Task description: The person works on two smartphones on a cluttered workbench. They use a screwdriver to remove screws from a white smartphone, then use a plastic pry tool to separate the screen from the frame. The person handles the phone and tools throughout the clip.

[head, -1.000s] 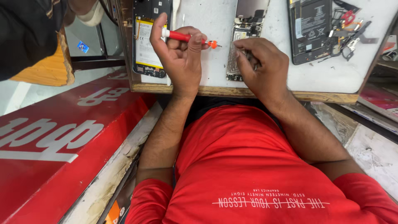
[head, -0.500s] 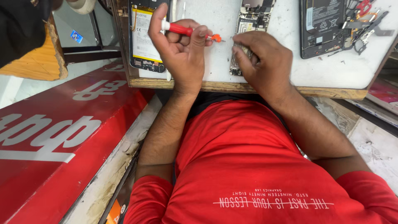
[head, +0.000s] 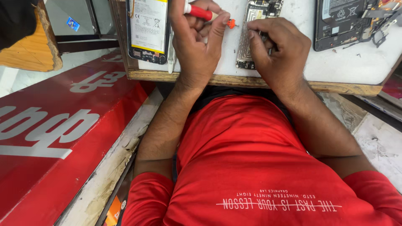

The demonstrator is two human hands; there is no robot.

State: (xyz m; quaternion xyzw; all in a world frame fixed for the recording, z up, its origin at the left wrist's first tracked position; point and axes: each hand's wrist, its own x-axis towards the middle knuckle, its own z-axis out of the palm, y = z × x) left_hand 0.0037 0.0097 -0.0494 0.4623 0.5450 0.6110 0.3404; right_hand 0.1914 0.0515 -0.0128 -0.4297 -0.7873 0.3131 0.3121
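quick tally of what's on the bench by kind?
Opened phones: 3 — battery side up, bare board, dark one
Red screwdrivers: 1, in the left hand
Tool clusters: 1, blurred
Total: 5

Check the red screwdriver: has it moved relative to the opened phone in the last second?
No, not noticeably. The screwdriver in the left hand keeps its orange tip just left of the opened phone; only the camera shifted.

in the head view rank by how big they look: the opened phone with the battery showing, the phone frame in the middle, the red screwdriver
1. opened phone with the battery showing
2. phone frame, partly hidden by the right hand and cropped, so less sure
3. red screwdriver, mostly hidden in the left hand
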